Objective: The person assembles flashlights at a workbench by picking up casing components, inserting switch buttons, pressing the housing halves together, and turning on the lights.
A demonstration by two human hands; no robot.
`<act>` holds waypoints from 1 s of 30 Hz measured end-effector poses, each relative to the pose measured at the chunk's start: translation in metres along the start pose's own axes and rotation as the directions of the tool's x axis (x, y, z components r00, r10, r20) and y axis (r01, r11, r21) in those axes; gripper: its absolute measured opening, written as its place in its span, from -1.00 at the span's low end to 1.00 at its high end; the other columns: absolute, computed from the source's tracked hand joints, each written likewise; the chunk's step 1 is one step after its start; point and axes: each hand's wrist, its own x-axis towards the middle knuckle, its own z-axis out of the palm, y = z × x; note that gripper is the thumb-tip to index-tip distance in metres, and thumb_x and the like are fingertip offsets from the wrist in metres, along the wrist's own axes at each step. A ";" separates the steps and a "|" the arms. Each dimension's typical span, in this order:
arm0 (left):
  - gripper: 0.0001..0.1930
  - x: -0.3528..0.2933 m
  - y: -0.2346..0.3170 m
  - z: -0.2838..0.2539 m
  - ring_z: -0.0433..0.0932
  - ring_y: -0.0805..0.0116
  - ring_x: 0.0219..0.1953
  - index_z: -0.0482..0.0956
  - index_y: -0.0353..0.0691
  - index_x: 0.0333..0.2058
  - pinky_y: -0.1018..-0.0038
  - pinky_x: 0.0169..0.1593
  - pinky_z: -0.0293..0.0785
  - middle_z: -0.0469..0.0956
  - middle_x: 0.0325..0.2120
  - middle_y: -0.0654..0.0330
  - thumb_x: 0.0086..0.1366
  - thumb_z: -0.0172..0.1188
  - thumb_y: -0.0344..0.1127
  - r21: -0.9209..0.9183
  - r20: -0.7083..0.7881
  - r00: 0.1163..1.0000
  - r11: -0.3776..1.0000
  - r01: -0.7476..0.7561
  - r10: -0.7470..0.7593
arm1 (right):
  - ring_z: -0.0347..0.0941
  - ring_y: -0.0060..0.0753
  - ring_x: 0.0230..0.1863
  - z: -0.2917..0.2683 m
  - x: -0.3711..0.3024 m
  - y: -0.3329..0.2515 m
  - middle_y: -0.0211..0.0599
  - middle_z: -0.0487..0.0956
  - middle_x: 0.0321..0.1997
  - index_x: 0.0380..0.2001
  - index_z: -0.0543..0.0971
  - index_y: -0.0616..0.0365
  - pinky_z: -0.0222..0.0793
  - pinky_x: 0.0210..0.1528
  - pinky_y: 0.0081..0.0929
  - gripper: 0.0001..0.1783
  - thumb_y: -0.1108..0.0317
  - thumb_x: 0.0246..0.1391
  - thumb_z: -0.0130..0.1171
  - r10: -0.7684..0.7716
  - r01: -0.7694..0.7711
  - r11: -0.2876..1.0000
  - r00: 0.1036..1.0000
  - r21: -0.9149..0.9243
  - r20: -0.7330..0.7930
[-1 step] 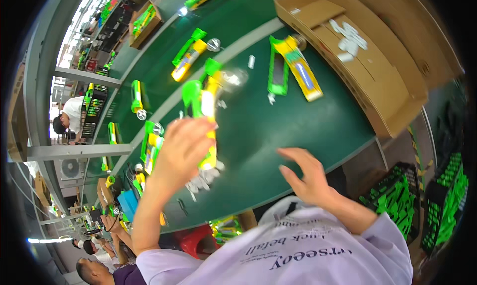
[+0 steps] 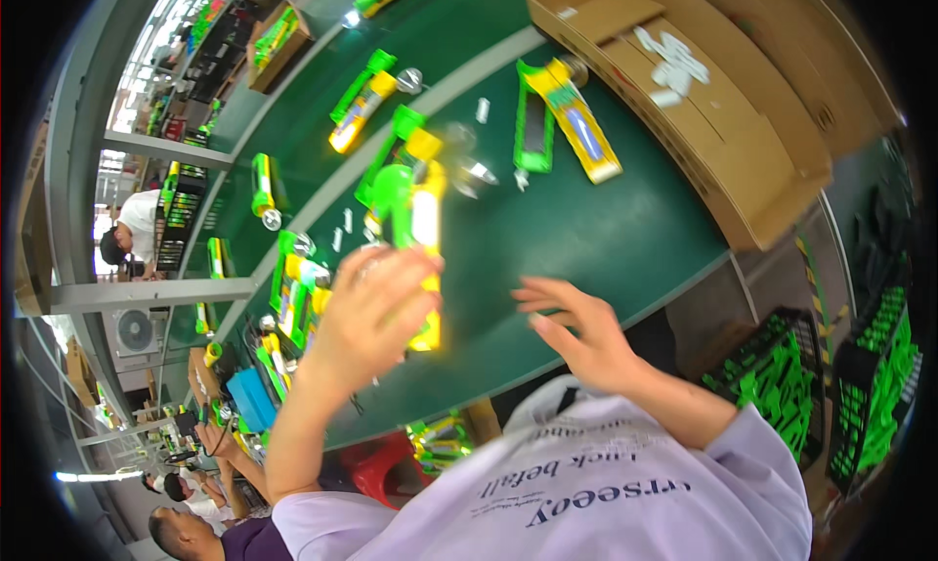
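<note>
My left hand (image 2: pixel 376 312) is closed around a green and yellow flashlight body (image 2: pixel 427 214), blurred by motion, held above the green bench. Past its far end another green and yellow flashlight (image 2: pixel 396 151) lies beside a clear round lens part (image 2: pixel 476 175), also smeared. My right hand (image 2: pixel 576 331) hovers over the near edge of the bench with its fingers apart and nothing in them. Farther off, a green frame (image 2: pixel 533 136) rests against a yellow flashlight body (image 2: pixel 584 131) with a round reflector at its top.
An open cardboard box (image 2: pixel 723 160) with white plastic pieces (image 2: pixel 672 64) stands at the right. More flashlights (image 2: pixel 363 107) lie along the bench. Black crates (image 2: pixel 782 385) of green parts sit on the floor at the lower right. A co-worker (image 2: pixel 191 532) is at the lower left.
My left hand has shifted slightly right and nearer with the flashlight, covering white pieces seen below it before. My right hand has moved a little left. The whole view has shifted slightly.
</note>
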 end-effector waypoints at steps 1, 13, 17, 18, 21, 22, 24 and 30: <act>-0.74 0.000 0.032 0.000 0.48 0.15 0.13 0.48 -0.17 -0.24 0.08 0.16 0.40 0.52 0.00 0.12 0.04 0.25 -0.46 -0.020 0.005 0.999 0.999 -0.044 0.044 | 0.46 -0.16 0.08 0.010 -0.002 -0.009 -0.07 0.42 0.19 0.30 0.25 0.17 0.45 0.04 -0.17 -0.40 0.19 0.27 0.09 0.124 -0.146 0.903 0.989 0.403 0.080; -0.82 -0.022 0.185 0.047 0.46 0.35 0.12 0.38 -0.02 -0.34 -0.11 0.14 0.45 0.54 -0.09 0.26 0.17 0.24 -0.28 0.043 -0.027 0.974 0.974 -0.222 0.223 | 0.46 -0.41 0.00 -0.011 -0.031 -0.019 -0.16 0.45 0.08 0.08 0.35 0.18 0.55 -0.25 -0.45 -0.49 -0.03 0.33 -0.04 0.282 -0.232 0.833 0.959 0.503 -0.025; -0.83 -0.026 0.190 0.046 0.46 0.35 0.13 0.38 -0.02 -0.34 -0.13 0.19 0.41 0.54 -0.09 0.25 0.18 0.23 -0.27 0.079 -0.066 0.979 0.979 -0.186 0.191 | 0.46 -0.38 0.10 -0.002 -0.068 -0.030 -0.27 0.51 0.12 0.20 0.34 0.20 0.36 0.15 -0.34 -0.34 -0.13 0.32 -0.08 0.306 -0.399 0.391 0.906 0.830 0.291; -0.80 -0.027 0.191 0.047 0.47 0.33 0.13 0.40 -0.03 -0.32 -0.13 0.20 0.40 0.53 -0.05 0.23 0.13 0.27 -0.34 0.042 -0.079 0.984 0.987 -0.157 0.160 | 0.47 -0.33 0.13 -0.001 -0.078 -0.019 -0.23 0.50 0.15 0.24 0.32 0.20 0.34 0.20 -0.31 -0.30 -0.13 0.27 0.01 0.215 -0.429 0.281 0.900 0.858 0.380; -0.74 -0.029 0.196 0.053 0.47 0.26 0.15 0.43 -0.04 -0.27 -0.15 0.24 0.34 0.49 0.02 0.20 0.08 0.30 -0.42 -0.012 -0.074 0.986 0.989 -0.150 0.149 | 0.41 -0.35 0.20 -0.002 -0.098 0.012 -0.22 0.42 0.25 0.29 0.26 0.17 0.38 0.17 -0.25 -0.36 0.01 0.30 0.03 0.084 -0.321 0.616 0.935 0.719 0.346; -0.72 -0.030 0.197 0.054 0.45 0.22 0.17 0.45 -0.05 -0.23 -0.17 0.26 0.31 0.48 0.06 0.17 0.08 0.30 -0.43 -0.027 -0.061 0.983 0.984 -0.176 0.174 | 0.43 -0.37 0.17 -0.004 -0.093 0.016 -0.25 0.47 0.20 0.26 0.30 0.19 0.36 0.18 -0.29 -0.41 0.10 0.28 0.09 0.054 -0.332 0.584 0.926 0.741 0.373; -0.69 -0.031 0.196 0.053 0.43 0.15 0.19 0.47 -0.06 -0.17 -0.19 0.27 0.27 0.46 0.10 0.13 0.09 0.29 -0.43 -0.169 -0.042 0.988 0.973 -0.157 0.152 | 0.51 -0.39 0.07 -0.003 -0.093 0.012 -0.24 0.51 0.14 0.21 0.35 0.20 0.46 0.06 -0.36 -0.36 0.01 0.23 0.14 0.013 -0.266 0.647 0.941 0.715 0.339; -0.36 -0.035 0.184 0.051 0.53 0.14 0.04 0.31 -0.39 0.15 0.25 0.16 0.44 0.44 0.07 -0.14 0.07 0.33 -0.55 -0.753 0.012 0.809 0.527 0.394 -0.587 | 0.55 -0.39 -0.02 -0.014 -0.087 0.015 -0.22 0.55 0.07 0.20 0.36 0.18 0.56 -0.12 -0.42 -0.32 -0.03 0.17 0.22 0.041 -0.238 0.742 0.949 0.627 0.312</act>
